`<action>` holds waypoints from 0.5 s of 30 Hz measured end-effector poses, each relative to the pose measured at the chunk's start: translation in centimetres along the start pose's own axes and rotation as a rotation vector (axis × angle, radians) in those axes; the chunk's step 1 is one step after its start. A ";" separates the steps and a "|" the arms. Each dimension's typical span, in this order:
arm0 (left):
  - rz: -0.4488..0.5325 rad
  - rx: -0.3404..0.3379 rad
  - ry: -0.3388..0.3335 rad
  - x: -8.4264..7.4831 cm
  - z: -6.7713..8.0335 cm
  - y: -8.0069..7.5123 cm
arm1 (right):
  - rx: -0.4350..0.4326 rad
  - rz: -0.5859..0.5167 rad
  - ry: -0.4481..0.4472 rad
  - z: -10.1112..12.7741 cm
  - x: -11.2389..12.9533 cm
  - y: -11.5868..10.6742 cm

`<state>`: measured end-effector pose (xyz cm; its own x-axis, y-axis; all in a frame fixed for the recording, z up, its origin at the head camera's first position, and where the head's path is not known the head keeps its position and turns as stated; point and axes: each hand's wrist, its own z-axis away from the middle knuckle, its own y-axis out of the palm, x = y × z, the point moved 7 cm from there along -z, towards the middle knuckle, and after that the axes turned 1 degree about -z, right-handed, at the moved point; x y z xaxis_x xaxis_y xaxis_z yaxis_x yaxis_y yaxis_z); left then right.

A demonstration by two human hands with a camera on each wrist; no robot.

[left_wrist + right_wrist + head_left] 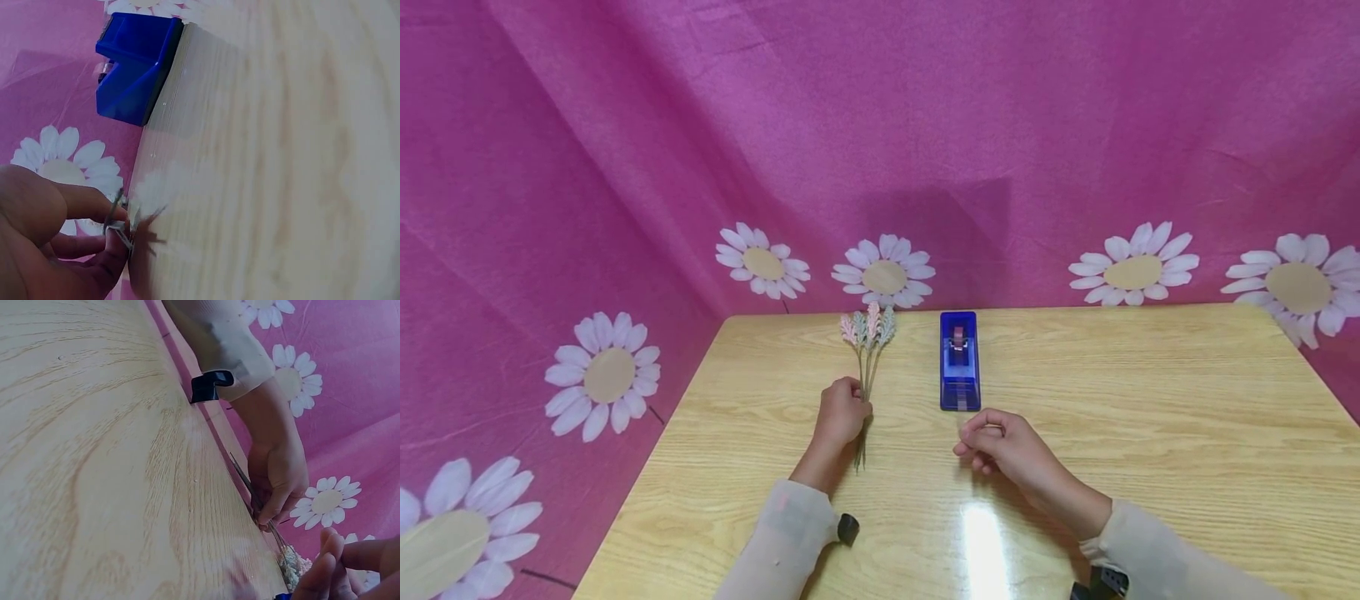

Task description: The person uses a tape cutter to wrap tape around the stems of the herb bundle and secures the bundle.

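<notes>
A small bunch of artificial flowers (868, 327) lies on the wooden table (1150, 400), with its thin stems (861, 442) pointing toward me. My left hand (841, 412) grips the stems partway down; the left wrist view shows the fingers (94, 206) pinching them (119, 222) against the tabletop. A blue tape dispenser (959, 362) stands just right of the flowers, lengthwise away from me. My right hand (992, 442) hovers just in front of the dispenser, fingers curled and thumb against the fingertips. Nothing shows between them.
Pink cloth printed with white daisies (925, 125) hangs behind and to the left of the table. The table's left edge (655, 467) runs close to my left forearm. Bare wood stretches to the right (1187, 467). A light glare (981, 542) lies between my arms.
</notes>
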<state>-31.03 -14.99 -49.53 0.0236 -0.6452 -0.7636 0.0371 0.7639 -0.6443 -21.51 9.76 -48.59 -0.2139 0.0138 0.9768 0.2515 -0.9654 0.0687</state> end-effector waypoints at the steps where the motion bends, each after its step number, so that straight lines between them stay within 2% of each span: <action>1: 0.013 -0.007 -0.010 0.2 -0.1 0.0 | 0.001 0.000 0.000 0.0 0.0 0.0; 7: 0.066 -0.029 -0.027 0.7 0.0 -0.4 | 0.005 -0.002 -0.003 0.1 0.2 0.1; 15: 0.024 -0.084 -0.029 1.0 0.3 -1.8 | 0.002 0.001 0.000 0.1 0.4 0.1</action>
<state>-30.78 -16.97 -49.11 0.0523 -0.6255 -0.7784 -0.0478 0.7770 -0.6276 -21.44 9.67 -48.18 -0.2140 0.0124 0.9768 0.2534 -0.9650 0.0678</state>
